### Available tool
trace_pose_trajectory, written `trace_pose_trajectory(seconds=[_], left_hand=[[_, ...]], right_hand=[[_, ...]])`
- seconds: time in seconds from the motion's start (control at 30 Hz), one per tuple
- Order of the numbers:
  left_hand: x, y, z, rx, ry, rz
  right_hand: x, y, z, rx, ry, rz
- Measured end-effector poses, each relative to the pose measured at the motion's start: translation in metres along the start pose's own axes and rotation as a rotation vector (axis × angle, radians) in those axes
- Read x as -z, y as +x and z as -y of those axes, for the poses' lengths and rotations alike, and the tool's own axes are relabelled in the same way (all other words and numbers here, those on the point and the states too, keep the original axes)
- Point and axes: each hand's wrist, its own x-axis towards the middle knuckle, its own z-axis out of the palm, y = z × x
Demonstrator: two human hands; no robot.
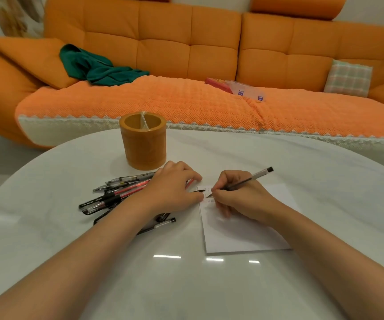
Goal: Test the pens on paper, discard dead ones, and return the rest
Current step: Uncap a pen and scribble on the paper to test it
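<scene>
You are mid-test: your right hand [239, 199] pinches one pen [248, 179] in a writing grip, its tip on the paper's [244, 234] eleven o'clock corner. Your left hand [172, 185] lies on the pile [117, 192] at nine o'clock, fingers loosely bent; I cannot tell if it holds anything. Next, judge the mark: discard, or holder [143, 144] at eleven o'clock. One paper, one holder, roughly eight piled pens.

Single head view, looking forward and down, close over white table [325, 181], sofa [186, 54] beyond
</scene>
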Motion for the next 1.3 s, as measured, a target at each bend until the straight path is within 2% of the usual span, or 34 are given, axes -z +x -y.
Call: trace_pose_trajectory(seconds=[0.4, 0.87, 1.3], left_hand=[[0.0031, 0.0028, 0.004, -0.002, -0.03, 0.01], [0.0029, 0.0003, 0.0011, 0.01, -0.013, 0.011], [0.0043, 0.0002, -0.0004, 0.035, -0.02, 0.035]], right_hand=[[-0.0105, 0.0046, -0.0057, 0.115, -0.189, -0.015], [-0.0112, 0.0056, -0.0017, 0.069, -0.219, 0.03], [-0.0107, 0.005, -0.0071, 0.101, -0.226, -0.001]])
